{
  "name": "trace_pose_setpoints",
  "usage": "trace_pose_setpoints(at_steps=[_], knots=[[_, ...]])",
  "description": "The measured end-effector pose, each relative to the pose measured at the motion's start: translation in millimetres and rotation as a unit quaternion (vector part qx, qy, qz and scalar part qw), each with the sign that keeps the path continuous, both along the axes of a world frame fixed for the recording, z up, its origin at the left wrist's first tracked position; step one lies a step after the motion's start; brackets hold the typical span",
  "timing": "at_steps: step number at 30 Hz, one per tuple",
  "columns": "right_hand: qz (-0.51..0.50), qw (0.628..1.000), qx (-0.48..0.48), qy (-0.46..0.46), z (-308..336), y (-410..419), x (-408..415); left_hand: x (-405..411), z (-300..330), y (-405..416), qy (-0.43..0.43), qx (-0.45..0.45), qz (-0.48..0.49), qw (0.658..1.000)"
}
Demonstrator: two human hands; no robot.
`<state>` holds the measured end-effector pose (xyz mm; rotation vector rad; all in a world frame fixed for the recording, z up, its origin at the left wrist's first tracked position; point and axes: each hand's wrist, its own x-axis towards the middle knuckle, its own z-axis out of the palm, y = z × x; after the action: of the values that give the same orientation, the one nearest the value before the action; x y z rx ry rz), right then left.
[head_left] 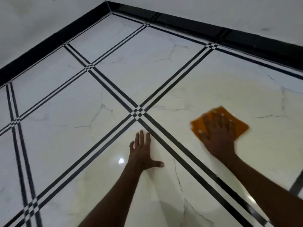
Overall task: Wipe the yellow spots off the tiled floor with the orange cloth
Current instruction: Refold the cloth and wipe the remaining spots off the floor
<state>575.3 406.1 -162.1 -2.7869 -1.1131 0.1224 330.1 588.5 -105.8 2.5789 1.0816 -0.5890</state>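
R hand [218,136] lies flat on the orange cloth [219,124], fingers spread wide and pointing toward 12 o'clock, palm pressing down; nothing pinched or gripped, cloth just pinned under the hand. Hand and cloth are motion-blurred. Cloth sits at approx 3 o'clock of the frame, spread flat on the tiled floor [188,76], corners sticking out past the fingers at 12 and 3 o'clock.

L hand [142,153] rests at approx 6 o'clock of centre, well apart from the cloth. Palm flat on the tile, fingers open and lightly spread toward 12, thumb stuck out toward 3 o'clock. Holds nothing. Fingertips lie just beside the black stripes [164,140] that run diagonally btwn the two hands.

Floor is glossy white marble-look tile w/ paired black stripes crossing in a small checker pattern at centre. A light reflection [121,160] shows at 9 o'clock of the L wrist. Black skirting [180,23] runs along the white walls [213,9] from 9 through 12 to 3 o'clock, meeting in a corner at 12.

Yellow spots: can't tell any on the tile around the cloth; area under it is hidden.
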Motion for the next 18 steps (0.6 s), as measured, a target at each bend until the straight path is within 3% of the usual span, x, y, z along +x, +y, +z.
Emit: trace_pose_setpoints(at_steps=[2,4,9,12,15,18], knots=[[-0.053,0.998,0.011,0.012,2.9,-34.9,-20.9,-9.9,-3.6,7.3,-0.004,-0.004,0.002,1.0],[-0.045,0.999,-0.008,0.023,6.8,-29.0,-19.7,-14.4,-8.6,9.3,-0.021,-0.009,0.007,1.0],[-0.029,0.998,0.006,0.048,12.3,96.2,45.6,-16.2,-16.1,15.2,-0.03,-0.007,-0.006,1.0],[0.062,0.998,0.022,0.016,2.8,138.3,-23.2,-21.2,-18.1,17.3,-0.039,-0.01,-0.013,0.999],[0.198,0.98,0.009,0.019,1.8,110.7,-105.4,-26.3,-14.7,23.6,-0.033,0.0,-0.028,0.999],[0.199,0.979,0.01,0.037,-2.3,55.1,-89.6,-27.2,-12.4,23.8,-0.033,0.007,-0.035,0.999]])
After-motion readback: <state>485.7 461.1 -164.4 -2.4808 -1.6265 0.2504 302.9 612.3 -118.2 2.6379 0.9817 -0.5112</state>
